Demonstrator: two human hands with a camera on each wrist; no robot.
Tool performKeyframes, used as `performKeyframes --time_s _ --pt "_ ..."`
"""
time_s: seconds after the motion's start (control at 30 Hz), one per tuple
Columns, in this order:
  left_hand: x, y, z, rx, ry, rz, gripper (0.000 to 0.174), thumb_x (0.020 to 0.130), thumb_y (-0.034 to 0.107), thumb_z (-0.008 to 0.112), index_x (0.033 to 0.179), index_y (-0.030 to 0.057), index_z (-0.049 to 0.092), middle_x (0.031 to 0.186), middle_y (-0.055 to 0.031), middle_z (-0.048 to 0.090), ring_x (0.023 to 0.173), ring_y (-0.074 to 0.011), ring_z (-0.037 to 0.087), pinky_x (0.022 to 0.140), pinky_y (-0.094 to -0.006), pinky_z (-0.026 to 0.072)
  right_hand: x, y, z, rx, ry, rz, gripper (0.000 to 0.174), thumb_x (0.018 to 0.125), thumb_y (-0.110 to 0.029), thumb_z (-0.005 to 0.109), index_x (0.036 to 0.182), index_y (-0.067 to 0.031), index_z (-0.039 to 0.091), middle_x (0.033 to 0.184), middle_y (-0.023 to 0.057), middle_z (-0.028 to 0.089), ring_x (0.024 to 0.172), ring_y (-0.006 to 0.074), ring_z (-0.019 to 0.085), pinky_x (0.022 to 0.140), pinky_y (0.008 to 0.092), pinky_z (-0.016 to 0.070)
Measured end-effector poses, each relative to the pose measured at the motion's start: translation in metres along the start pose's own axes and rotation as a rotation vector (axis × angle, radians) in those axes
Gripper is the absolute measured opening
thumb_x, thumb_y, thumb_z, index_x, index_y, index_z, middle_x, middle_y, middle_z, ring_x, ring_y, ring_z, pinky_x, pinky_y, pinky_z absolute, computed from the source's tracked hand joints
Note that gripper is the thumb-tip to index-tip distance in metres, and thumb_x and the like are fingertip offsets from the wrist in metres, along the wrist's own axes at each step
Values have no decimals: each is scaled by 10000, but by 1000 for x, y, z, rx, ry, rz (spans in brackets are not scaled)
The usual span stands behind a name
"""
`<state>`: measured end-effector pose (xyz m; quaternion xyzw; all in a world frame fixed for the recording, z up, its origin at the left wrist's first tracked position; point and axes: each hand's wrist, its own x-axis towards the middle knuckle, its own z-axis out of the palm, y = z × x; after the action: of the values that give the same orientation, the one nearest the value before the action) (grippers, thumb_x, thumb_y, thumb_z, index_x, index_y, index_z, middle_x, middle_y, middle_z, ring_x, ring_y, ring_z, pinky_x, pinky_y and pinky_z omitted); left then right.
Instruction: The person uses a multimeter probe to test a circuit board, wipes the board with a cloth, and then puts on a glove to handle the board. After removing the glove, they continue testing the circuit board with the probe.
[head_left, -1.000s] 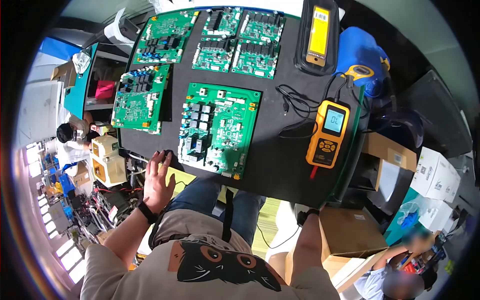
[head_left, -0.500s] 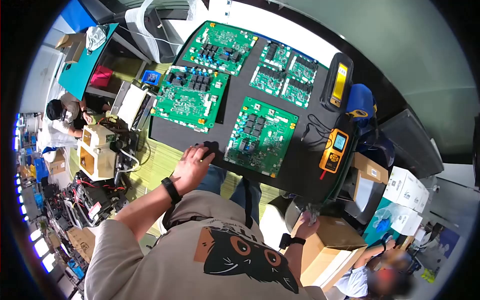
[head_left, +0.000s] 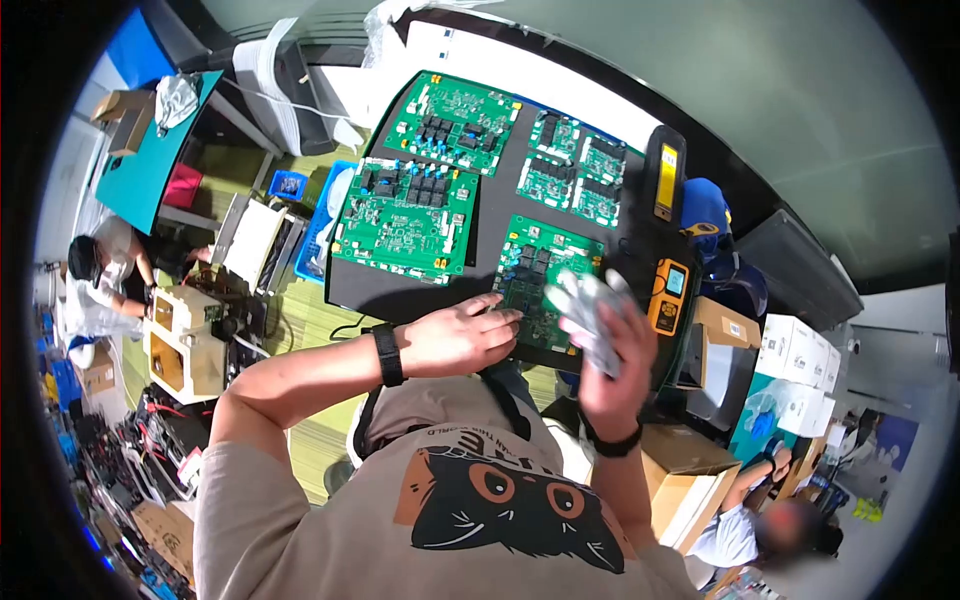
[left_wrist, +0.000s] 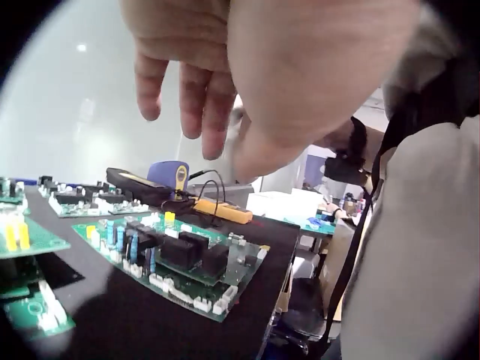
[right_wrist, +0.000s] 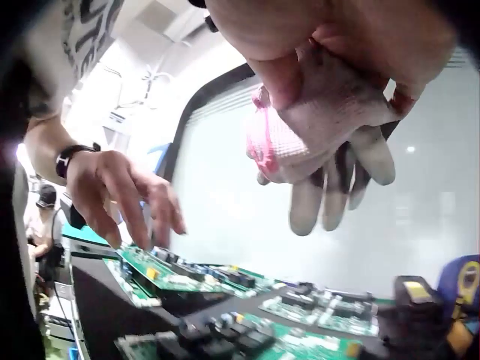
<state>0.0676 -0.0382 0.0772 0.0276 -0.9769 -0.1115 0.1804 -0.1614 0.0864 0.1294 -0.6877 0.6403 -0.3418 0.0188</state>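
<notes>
My right hand (head_left: 618, 375) grips a pale knitted work glove (right_wrist: 319, 124) with a pink cuff edge and grey fingers that hang down in the right wrist view. In the head view the glove is blurred and overlaps the front green circuit board (head_left: 535, 240). My left hand (head_left: 458, 340), fingers loosely extended, is at the near left edge of that board and holds nothing. From the left wrist, the same board (left_wrist: 187, 259) shows black relays, blue parts and white connectors below the hand.
Two large green circuit boards (head_left: 405, 225) lie at the left of the dark mat, with several smaller boards (head_left: 548, 180) behind. On the right are a yellow meter (head_left: 668, 297), a black case with a yellow label (head_left: 666, 180) and a blue device (head_left: 705, 212). Cardboard boxes (head_left: 690, 460) stand beside the table.
My right hand has come up from beside the table to over the front board, bringing the glove. My left hand has moved right along the table's near edge. The head view has shifted.
</notes>
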Motion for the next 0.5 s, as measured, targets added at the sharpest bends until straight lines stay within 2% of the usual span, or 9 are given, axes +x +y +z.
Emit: performKeyframes --time_s 0.07,0.1,0.13,0.2,0.23,0.33,0.37,0.43,0.5 --pt "6 2 -3 46 -35 117 288 788 157 627 1057 67 680 1062 -62 630 1141 -236 599 1039 -433 468 37 -21 23 132 -56 -113 273 841 -46 642 1105 -45 570 1322 139 599 1338 356 463 1111 491 311" --pt "2 3 16 -111 -66 34 288 793 161 609 1057 65 671 1027 -60 639 1023 -239 637 964 -400 513 48 -32 32 136 -104 -151 296 818 -30 632 1110 -53 590 1313 130 603 1318 335 479 1112 494 315" --pt "3 3 11 -40 -37 139 303 811 166 585 1086 58 650 1021 -73 645 969 -223 648 877 -377 541 56 -42 40 143 -153 -193 324 795 -14 621 1115 -62 609 1304 120 607 1298 315 496 1113 496 319" --pt "-5 10 29 894 -229 391 316 830 146 554 1122 51 628 1035 -76 648 960 -192 648 824 -352 547 63 -52 53 264 -348 -256 372 763 -20 609 1132 -60 609 1320 111 598 1302 279 498 1114 496 323" --pt "-8 9 32 644 -310 319 308 834 116 539 1121 50 628 1052 -81 652 986 -172 645 826 -325 540 58 -49 59 287 -454 -283 435 735 -19 610 1168 -59 606 1346 91 584 1310 283 491 1118 487 327" --pt "-1 8 12 977 -104 547 291 835 107 523 1099 47 629 1069 -92 643 1007 -189 633 868 -339 533 56 -38 59 375 -533 -293 449 747 17 578 1186 -56 639 1258 64 640 1240 252 551 1101 447 369" --pt "1 10 13 982 -105 541 291 835 107 523 1099 47 629 1069 -92 643 1007 -189 633 868 -339 533 56 -34 56 375 -535 -300 449 747 17 578 1186 -56 639 1258 64 640 1240 252 551 1101 447 369" --pt "4 15 16 457 -35 263 271 803 123 553 1051 40 627 1067 -81 637 1026 -203 627 903 -338 522 54 -26 51 383 -536 -319 441 752 51 554 1170 -45 657 1225 74 660 1192 249 585 1060 414 413" --pt "5 13 14 269 -121 219 287 784 133 572 1048 37 629 1072 -80 636 1052 -208 619 919 -339 516 56 -14 43 364 -564 -312 414 760 39 564 1153 -44 661 1209 82 664 1185 251 587 1051 406 413"
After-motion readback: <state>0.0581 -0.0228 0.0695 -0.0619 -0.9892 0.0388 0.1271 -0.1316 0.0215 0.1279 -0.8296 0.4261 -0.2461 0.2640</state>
